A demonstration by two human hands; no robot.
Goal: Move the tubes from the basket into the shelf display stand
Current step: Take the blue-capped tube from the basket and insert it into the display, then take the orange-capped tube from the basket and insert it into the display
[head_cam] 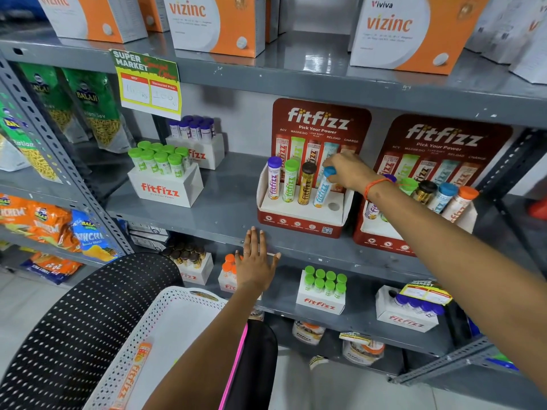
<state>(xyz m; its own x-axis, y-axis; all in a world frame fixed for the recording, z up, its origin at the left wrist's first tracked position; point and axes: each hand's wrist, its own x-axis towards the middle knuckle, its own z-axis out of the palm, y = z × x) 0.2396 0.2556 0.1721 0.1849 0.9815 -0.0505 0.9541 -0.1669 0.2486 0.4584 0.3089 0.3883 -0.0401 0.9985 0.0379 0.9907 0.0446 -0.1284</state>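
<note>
A red fitfizz display stand (pixel 299 223) sits on the middle shelf. It holds a purple-capped tube (pixel 273 179), a green-capped tube (pixel 290 180), a black-capped tube (pixel 307 184) and a blue-capped tube (pixel 323 189). My right hand (pixel 347 170) grips the blue tube by its cap as it stands in the fourth hole. The fifth hole (pixel 334 206) is empty. My left hand (pixel 257 263) is open, fingers spread, resting against the shelf edge. Below lies a white perforated basket (pixel 165 309) with an orange tube (pixel 139 371) inside.
A second, full fitfizz stand (pixel 381 238) stands to the right, partly behind my right arm. White fitfizz boxes of tubes (pixel 165 184) fill the middle and lower shelves. Vizinc boxes (pixel 216 22) sit on top. A black perforated chair back (pixel 83 324) is beside the basket.
</note>
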